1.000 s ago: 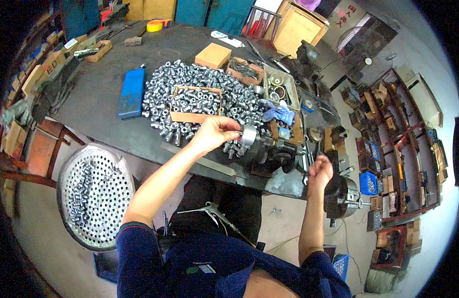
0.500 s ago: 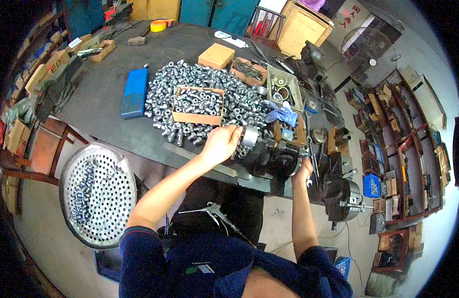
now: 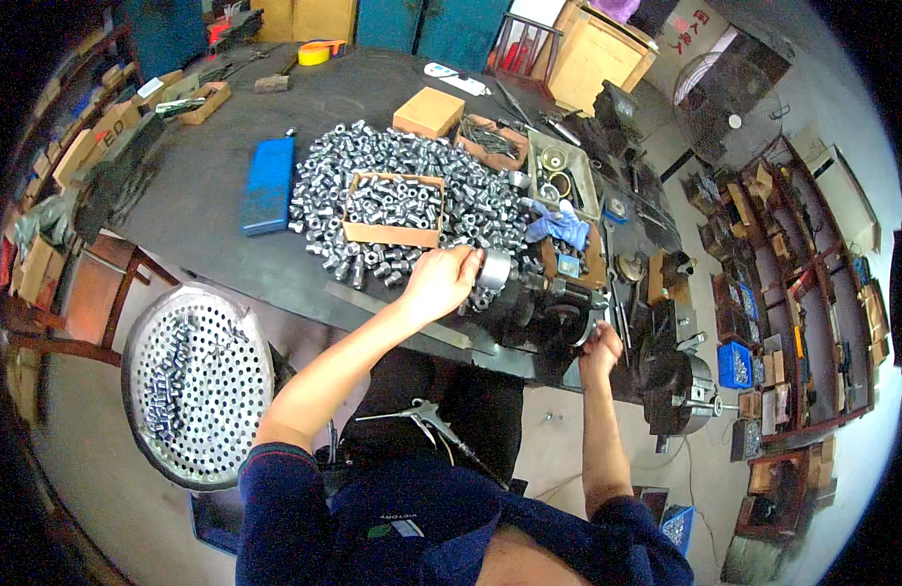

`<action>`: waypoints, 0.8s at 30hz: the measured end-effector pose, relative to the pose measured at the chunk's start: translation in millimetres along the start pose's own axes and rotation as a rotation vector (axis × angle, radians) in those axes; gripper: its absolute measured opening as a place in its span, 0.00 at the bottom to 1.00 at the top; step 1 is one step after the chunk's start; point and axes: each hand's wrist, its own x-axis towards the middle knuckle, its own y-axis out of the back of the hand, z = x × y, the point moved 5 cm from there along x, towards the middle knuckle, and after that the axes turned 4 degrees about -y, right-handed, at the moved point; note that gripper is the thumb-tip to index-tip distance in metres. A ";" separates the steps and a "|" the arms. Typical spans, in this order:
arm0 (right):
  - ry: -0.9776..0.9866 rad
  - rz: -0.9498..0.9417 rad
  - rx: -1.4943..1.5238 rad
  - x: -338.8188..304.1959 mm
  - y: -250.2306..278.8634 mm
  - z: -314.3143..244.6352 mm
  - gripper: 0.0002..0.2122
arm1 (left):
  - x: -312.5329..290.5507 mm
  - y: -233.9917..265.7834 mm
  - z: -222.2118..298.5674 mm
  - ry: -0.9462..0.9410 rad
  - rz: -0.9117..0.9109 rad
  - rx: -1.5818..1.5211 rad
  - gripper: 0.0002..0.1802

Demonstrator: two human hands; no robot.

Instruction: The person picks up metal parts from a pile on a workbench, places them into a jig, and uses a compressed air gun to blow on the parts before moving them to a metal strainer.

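Observation:
My left hand is closed with its fingertips at the silver cylindrical end of a dark metal bench fixture. Whether a small part sits between the fingers is hidden. At the fixture's right end my right hand is curled closed, beside a shiny curved metal edge; what it grips is too small to make out. Just beyond my left hand lies a large heap of silver hex-headed metal fittings. An open cardboard box holding more fittings stands within the heap.
Left of the heap lies a blue case. A perforated round metal seat with several fittings on it stands lower left. Blue-white gloves and a parts tray lie beyond the fixture. An air blow gun hangs below the table edge.
My right hand has moved slightly down and toward me, at the fixture's right end. My left hand stays at the silver cylinder. The whole view has shifted a little.

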 end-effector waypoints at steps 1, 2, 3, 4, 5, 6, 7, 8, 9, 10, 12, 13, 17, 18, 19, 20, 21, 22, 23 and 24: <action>0.066 0.077 -0.035 5.8 -19.2 -4.6 0.09 | 0.5 1.2 -0.6 0.045 -0.043 0.012 0.17; 0.269 -0.009 -0.059 61.1 13.8 5.0 0.09 | 7.3 -6.0 8.2 0.021 -0.061 -0.033 0.18; 0.876 -0.056 -0.679 52.0 -19.9 -20.6 0.08 | 5.8 -3.7 2.2 0.037 -0.058 -0.037 0.18; 1.016 -0.150 -0.699 54.8 -40.7 -38.7 0.08 | 6.4 -4.0 -0.5 0.042 -0.062 -0.054 0.18; 0.800 -0.153 -0.481 51.6 -57.9 -52.8 0.09 | 6.1 -0.6 -2.4 0.010 -0.034 -0.006 0.18; 0.579 -0.153 -0.269 41.1 -72.0 -65.3 0.09 | 4.7 1.2 -6.4 0.036 -0.046 -0.026 0.18; 0.508 -0.143 -0.149 33.5 -72.8 -79.0 0.09 | 5.3 -1.1 -8.4 0.052 -0.066 -0.058 0.18; 0.429 -0.138 -0.030 24.9 -74.2 -88.0 0.08 | 3.3 -1.1 -10.6 0.078 -0.084 -0.083 0.18; 0.431 -0.125 0.063 7.0 -75.1 -102.3 0.07 | 3.4 -2.5 -11.9 0.090 -0.113 -0.064 0.18; 0.434 -0.142 0.153 -3.7 -70.5 -107.6 0.08 | 2.4 -2.2 -13.6 0.093 -0.112 -0.081 0.18; 0.472 -0.250 0.208 -28.6 -59.6 -111.5 0.09 | -2.1 -0.9 -17.7 0.103 -0.108 -0.106 0.18; 0.458 -0.270 0.229 -35.9 -46.6 -107.4 0.10 | -2.1 -2.6 -19.3 0.125 -0.139 -0.121 0.19; 0.346 -0.266 0.180 -62.0 -17.1 -76.3 0.11 | -4.7 4.1 -11.8 0.314 -0.190 -0.397 0.19; 0.297 -0.216 0.141 -55.7 -9.4 -60.3 0.10 | -4.0 5.2 -11.9 0.318 -0.188 -0.452 0.19; 0.208 -0.156 0.125 -44.4 -3.1 -41.9 0.10 | -2.6 6.6 -11.7 0.320 -0.188 -0.507 0.19; 0.122 -0.096 0.110 -34.8 -0.3 -27.0 0.09 | 0.4 8.6 -15.0 0.314 -0.177 -0.456 0.19; 0.108 -0.046 0.107 -24.1 0.4 -17.4 0.08 | 3.6 10.7 -21.1 0.308 -0.165 -0.404 0.18; 0.088 0.028 0.018 -16.2 -6.2 -12.7 0.07 | 5.7 16.8 -29.0 0.308 -0.144 -0.344 0.18; 0.072 0.037 0.004 -9.0 -12.0 -12.1 0.08 | 12.9 30.6 -28.1 0.137 -0.027 -0.056 0.16; 0.056 0.046 -0.010 -2.7 -15.1 -11.0 0.08 | 20.5 41.1 -31.2 0.027 0.061 0.138 0.14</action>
